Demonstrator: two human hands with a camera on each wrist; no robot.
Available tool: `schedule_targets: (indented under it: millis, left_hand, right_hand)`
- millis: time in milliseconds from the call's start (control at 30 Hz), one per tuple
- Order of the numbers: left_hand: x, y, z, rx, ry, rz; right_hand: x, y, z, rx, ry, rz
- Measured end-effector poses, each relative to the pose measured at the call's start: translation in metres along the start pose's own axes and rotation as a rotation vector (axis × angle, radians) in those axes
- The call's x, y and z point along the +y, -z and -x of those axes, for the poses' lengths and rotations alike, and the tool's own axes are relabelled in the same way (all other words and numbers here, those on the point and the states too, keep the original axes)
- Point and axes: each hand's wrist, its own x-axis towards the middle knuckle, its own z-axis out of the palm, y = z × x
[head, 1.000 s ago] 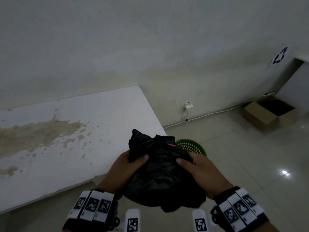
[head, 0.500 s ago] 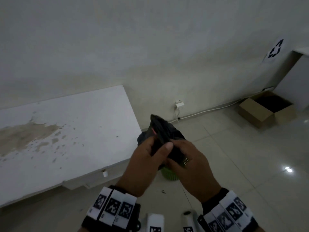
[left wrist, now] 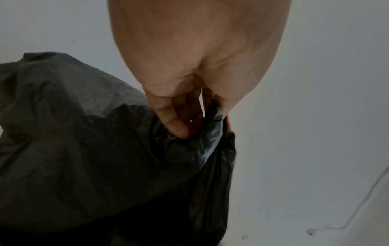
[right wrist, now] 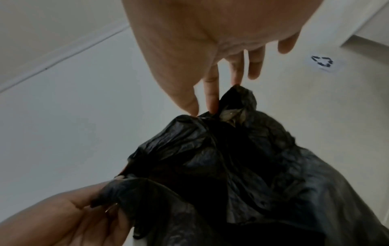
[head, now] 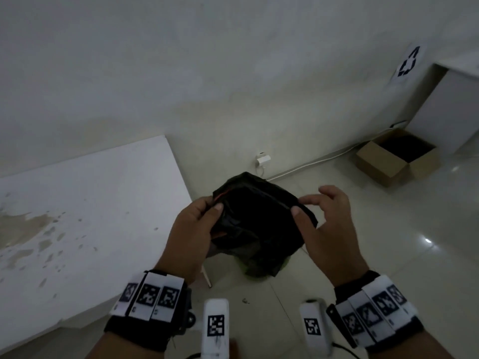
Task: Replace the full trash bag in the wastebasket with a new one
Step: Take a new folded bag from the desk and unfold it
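A black trash bag (head: 259, 221) with a thin red drawstring hangs between both hands above the floor. My left hand (head: 201, 218) grips its left rim, fingers curled into the plastic (left wrist: 181, 126). My right hand (head: 305, 206) pinches the right rim between thumb and forefinger (right wrist: 204, 106), the other fingers spread. The bag's mouth is pulled wide. A sliver of the green wastebasket (head: 285, 264) shows under the bag; the rest is hidden behind it.
A white stained table (head: 85, 218) stands at the left, its corner close to the bag. An open cardboard box (head: 396, 159) sits by the far wall at right, below a recycling sign (head: 409, 62). A wall socket with a cable (head: 263, 160) is behind the bag.
The hands, bunched together on the crumpled bag half a second ago, have moved apart and stretched the bag's mouth open. The view has tilted down slightly.
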Motion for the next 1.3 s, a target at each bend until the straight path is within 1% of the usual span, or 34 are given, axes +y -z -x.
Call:
schedule_targets:
  millis: [67,133,200,267,300,333,367,433,467,500,533,567,600,633,667,700,767,833,900,967,1033,1133,1167,1200,1267,1300]
  left_hand:
    - [0.004,-0.004,-0.017,-0.096,-0.05,-0.125]
    - [0.009,-0.005,-0.034,-0.194,-0.131,-0.282]
    - [0.018,-0.005,-0.05,-0.272,-0.214,-0.434]
    - [0.026,-0.005,-0.068,-0.297,-0.275,-0.494]
    - [0.028,-0.006,-0.077,-0.27,-0.308,-0.517]
    - [0.029,-0.007,-0.086,-0.206,-0.351,-0.559]
    - [0.03,-0.008,-0.093,-0.111,-0.391,-0.613]
    - [0.033,-0.01,-0.101,0.085,-0.461,-0.681]
    - [0.036,-0.012,-0.101,0.143,-0.504,-0.694]
    - [0.039,-0.014,-0.101,0.149,-0.524,-0.705]
    - [0.04,-0.017,-0.101,0.098,-0.507,-0.677]
    - [0.042,-0.02,-0.102,0.008,-0.424,-0.582]
    - [0.044,-0.026,-0.102,-0.098,-0.314,-0.433]
    - [0.047,-0.031,-0.103,-0.17,-0.219,-0.309]
    - [0.049,-0.036,-0.105,-0.204,-0.174,-0.225]
    - [0.051,-0.041,-0.109,-0.216,-0.17,-0.185]
    - [0.057,-0.053,-0.115,-0.21,-0.166,-0.095]
    - [0.068,-0.066,-0.12,-0.199,-0.129,0.011]
    - [0.074,-0.075,-0.126,-0.144,-0.139,-0.007]
    - [0.073,-0.081,-0.132,-0.054,-0.167,-0.065]
    - [0.072,-0.089,-0.133,0.016,-0.157,-0.034]
    - [0.071,-0.106,-0.126,-0.071,-0.053,0.164]
    - [0.068,-0.112,-0.124,-0.086,-0.044,0.159]
    - [0.063,-0.117,-0.124,-0.063,-0.067,0.089]
    - [0.053,-0.124,-0.128,0.047,-0.106,-0.033]
    - [0.046,-0.126,-0.131,0.105,-0.098,-0.028]
  right_hand:
    - [-0.012,-0.005,-0.017,-0.072,0.105,-0.135]
    - [-0.024,-0.012,-0.038,-0.256,0.141,-0.179]
    - [-0.032,-0.019,-0.059,-0.434,0.127,-0.122]
    - [-0.038,-0.024,-0.078,-0.502,0.175,0.008]
    - [-0.039,-0.026,-0.086,-0.502,0.208,0.053]
    - [-0.039,-0.03,-0.093,-0.477,0.227,0.072]
    - [-0.039,-0.033,-0.099,-0.429,0.222,0.07]
    - [-0.037,-0.038,-0.113,-0.294,0.138,0.047]
    - [-0.037,-0.038,-0.121,-0.225,0.082,0.026]
    - [-0.036,-0.039,-0.127,-0.173,0.02,-0.008]
    - [-0.036,-0.038,-0.133,-0.137,-0.041,-0.061]
    - [-0.036,-0.037,-0.138,-0.114,-0.092,-0.126]
    - [-0.038,-0.037,-0.144,-0.106,-0.128,-0.202]
    - [-0.041,-0.039,-0.149,-0.112,-0.143,-0.28]
    - [-0.045,-0.041,-0.153,-0.13,-0.143,-0.354]
    - [-0.051,-0.042,-0.157,-0.161,-0.144,-0.431]
    - [-0.06,-0.042,-0.163,-0.266,-0.166,-0.645]
    - [-0.063,-0.037,-0.171,-0.408,-0.226,-0.877]
    - [-0.063,-0.03,-0.177,-0.512,-0.258,-0.978]
    - [-0.055,-0.027,-0.186,-0.531,-0.221,-0.907]
    - [-0.041,-0.024,-0.195,-0.546,-0.219,-0.844]
    - [-0.02,-0.021,-0.2,-0.63,-0.211,-0.767]
    - [-0.014,-0.022,-0.198,-0.658,-0.207,-0.758]
    - [-0.01,-0.023,-0.197,-0.682,-0.216,-0.766]
    - [-0.002,-0.026,-0.195,-0.693,-0.247,-0.765]
    - [0.005,-0.028,-0.196,-0.662,-0.266,-0.754]
